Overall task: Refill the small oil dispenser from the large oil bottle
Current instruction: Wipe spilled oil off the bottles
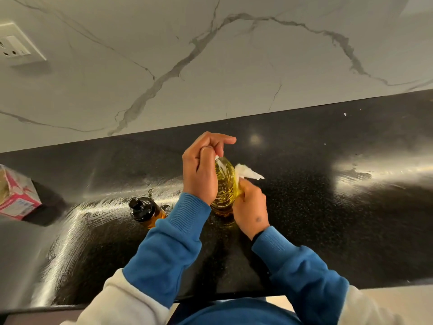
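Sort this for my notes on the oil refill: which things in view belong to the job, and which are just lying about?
In use: large oil bottle, small oil dispenser, white tissue, left hand, right hand.

Lying about: pink box, wall socket.

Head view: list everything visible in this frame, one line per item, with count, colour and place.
large oil bottle: one, clear with yellow oil, standing mid-counter between the hands
white tissue: one, white, pressed against the bottle's right side
small oil dispenser: one, amber glass with black cap, on the counter left of the bottle
carton: one, pink and white, at the counter's left edge
countertop: one, black speckled, with glossy streaks
backsplash: one, white marble with grey veins, behind the counter
wall socket: one, white, upper left on the backsplash
sleeves: two, blue with cream upper parts
left hand: gripping the bottle's top
right hand: pinching the tissue against the bottle
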Demonstrator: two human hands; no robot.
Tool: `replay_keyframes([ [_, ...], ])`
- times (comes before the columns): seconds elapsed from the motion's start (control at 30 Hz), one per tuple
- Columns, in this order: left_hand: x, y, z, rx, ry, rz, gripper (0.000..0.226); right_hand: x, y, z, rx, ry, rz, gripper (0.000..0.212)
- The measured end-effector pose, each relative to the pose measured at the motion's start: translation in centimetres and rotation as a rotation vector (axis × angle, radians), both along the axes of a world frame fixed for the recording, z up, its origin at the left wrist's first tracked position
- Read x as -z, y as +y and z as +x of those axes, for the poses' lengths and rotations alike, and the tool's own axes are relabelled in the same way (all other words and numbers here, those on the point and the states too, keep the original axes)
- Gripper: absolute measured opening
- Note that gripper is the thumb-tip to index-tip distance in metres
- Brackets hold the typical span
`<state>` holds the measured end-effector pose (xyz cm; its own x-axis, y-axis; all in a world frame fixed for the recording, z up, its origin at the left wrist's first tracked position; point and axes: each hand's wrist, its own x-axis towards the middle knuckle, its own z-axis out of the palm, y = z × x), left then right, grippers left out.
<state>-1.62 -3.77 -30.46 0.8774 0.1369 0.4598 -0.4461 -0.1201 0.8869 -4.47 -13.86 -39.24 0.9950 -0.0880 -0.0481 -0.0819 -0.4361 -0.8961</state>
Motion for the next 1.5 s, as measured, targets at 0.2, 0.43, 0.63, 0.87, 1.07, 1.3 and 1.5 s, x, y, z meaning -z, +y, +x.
replay_keyframes([
  [0.2, 0.9, 0.7, 0.5, 0.1, 0.032, -0.07, 0.031, -3.5, 0.7, -0.8, 0.024, -0.571, 0.102, 0.052],
  [0.43, 1.2, 2.4, -0.3, -0.201, 0.062, 0.396, 0.027, 2.7, -0.7, -1.7, -0.07, -0.035, -0.089, 0.027],
  [0.63, 0.6, 3.5, -1.1, -0.411, -0.115, 0.48, 0.031, 1.8, -0.4, -0.8, -0.082, -0.039, -0.066, 0.032],
  [0.87, 0.4, 3.3, -1.3, -0.392, -0.171, 0.463, 0.023, -4.5, 0.7, 0.4, -0.009, -0.53, 0.128, 0.048],
  [1.07, 0.2, 3.6, -1.2, -0.242, -0.111, 0.361, 0.02, 0.5, 0.1, 0.0, -0.034, -0.195, 0.026, 0.044],
  [1.3, -0.3, 4.7, -0.3, 0.072, 0.018, 0.231, 0.029, 1.9, -1.6, 0.9, -0.104, 0.048, -0.11, 0.027],
  [1.5, 0.8, 4.1, -0.6, -0.111, -0.09, 0.21, 0.02, -4.4, -0.6, 1.6, -0.082, -0.379, 0.108, 0.048],
])
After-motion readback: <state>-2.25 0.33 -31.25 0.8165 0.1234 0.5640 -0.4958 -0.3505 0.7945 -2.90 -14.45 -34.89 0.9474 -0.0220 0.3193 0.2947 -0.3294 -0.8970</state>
